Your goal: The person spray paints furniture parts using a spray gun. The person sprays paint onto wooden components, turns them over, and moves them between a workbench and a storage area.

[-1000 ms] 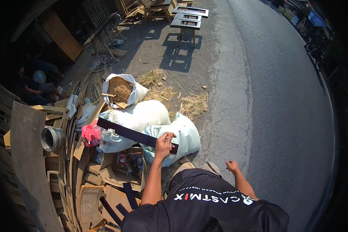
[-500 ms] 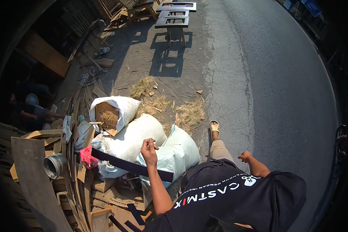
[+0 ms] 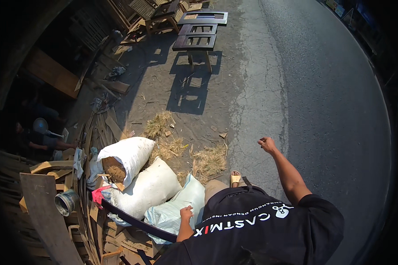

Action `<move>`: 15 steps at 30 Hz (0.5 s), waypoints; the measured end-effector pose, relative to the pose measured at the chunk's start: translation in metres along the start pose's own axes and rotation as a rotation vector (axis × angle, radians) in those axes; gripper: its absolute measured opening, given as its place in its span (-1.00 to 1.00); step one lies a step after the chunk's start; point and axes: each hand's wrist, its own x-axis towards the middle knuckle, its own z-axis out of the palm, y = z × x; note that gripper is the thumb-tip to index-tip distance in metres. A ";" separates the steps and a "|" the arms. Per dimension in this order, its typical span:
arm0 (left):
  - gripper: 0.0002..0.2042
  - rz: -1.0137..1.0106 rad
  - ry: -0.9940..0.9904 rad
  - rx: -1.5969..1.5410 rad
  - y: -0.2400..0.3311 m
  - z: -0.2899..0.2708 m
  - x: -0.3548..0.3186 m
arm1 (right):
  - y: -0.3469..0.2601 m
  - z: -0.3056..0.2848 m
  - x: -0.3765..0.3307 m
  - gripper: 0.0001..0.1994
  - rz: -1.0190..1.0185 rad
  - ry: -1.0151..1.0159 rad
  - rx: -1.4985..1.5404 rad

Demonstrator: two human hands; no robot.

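My left hand (image 3: 186,213) is loosely curled with nothing visible in it. It hovers by the pale green woven sack (image 3: 170,204), above a long dark board (image 3: 139,224) lying across the front of the sacks. Out over the pavement edge, my right hand (image 3: 266,144) is raised, its fingers curled inward and no object showing. A full white sack (image 3: 152,187) lies left of the green one. Behind it, an open white sack (image 3: 135,154) tips toward the left, showing brown shavings (image 3: 115,169). My sandalled foot (image 3: 235,178) is on the ground ahead.
Dark panelled frames (image 3: 194,42) rest on a wooden stand ahead. Wood scraps (image 3: 86,207), a metal can (image 3: 65,202) and a brown board (image 3: 42,212) crowd the left. A person (image 3: 44,141) sits in shade near a fan (image 3: 40,126). Asphalt road (image 3: 331,97) runs along the right.
My right hand has swung forward and up; my left has dropped back toward my body. The sacks and frames sit lower in view, and my leading foot appears closer.
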 end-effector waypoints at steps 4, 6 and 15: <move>-0.62 0.047 -0.036 0.040 0.057 0.043 -0.004 | 0.020 0.010 0.049 -0.57 0.148 -0.100 -0.104; -0.57 0.024 0.004 0.026 0.077 0.064 0.005 | 0.020 0.027 0.060 -0.56 0.254 -0.394 -0.284; -0.38 0.274 -0.024 0.537 0.215 0.075 0.229 | -0.013 0.057 0.170 -0.59 0.286 -0.413 -0.176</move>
